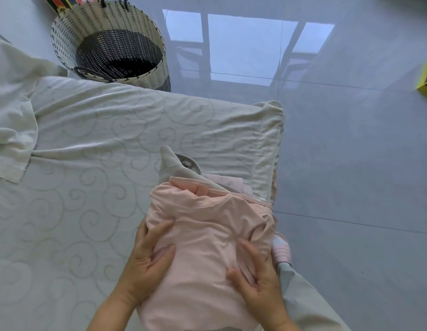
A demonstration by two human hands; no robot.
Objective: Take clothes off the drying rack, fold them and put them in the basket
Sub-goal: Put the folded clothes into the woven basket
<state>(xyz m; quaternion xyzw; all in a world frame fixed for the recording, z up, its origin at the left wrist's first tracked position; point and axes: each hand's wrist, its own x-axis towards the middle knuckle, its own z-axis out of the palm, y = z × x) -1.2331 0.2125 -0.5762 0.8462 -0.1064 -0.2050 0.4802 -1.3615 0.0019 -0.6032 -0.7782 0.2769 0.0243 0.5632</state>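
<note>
With fingers [160,229] near straight, pressing left hand [145,259] and right hand [260,278] on folded pale-pink jersey top [207,230], near right. Likely soft, limp; best scooped under both sides.

Left hand [148,261] and right hand [257,280] bare, with short, plain nails. Forearms [107,306] bare too, as far as the near edge shows them. At near right, a loose trouser leg [310,304] in pale grey-green cloth, smooth, ending in a lighter blue-grey hem. Just beyond the hem, a slipper [282,248] banded pink and white across the top.
</note>
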